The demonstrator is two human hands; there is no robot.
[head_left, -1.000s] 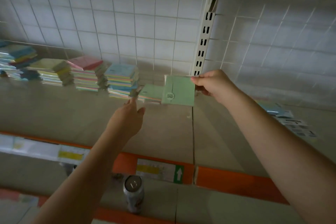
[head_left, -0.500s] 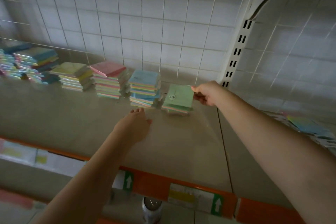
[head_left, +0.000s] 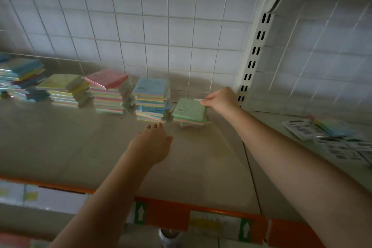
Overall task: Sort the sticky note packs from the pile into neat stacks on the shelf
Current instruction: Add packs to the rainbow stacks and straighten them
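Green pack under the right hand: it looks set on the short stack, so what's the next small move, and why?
Probably let go and draw the right hand back. The green pack already lies flat on the short stack, right of the blue-topped stack, while the fingers pinch only its far right corner. The left hand hovers open nearby and could square any overhang. More packs wait in the pile to the right.

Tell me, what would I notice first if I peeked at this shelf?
Probably the row of colourful stacks of sticky notes along the back of the shelf, by the white grid wall. Then the right hand pinching the far corner of a green pack on top of the shortest stack at the row's right end. The left hand reaches in open, just in front of the stacks.
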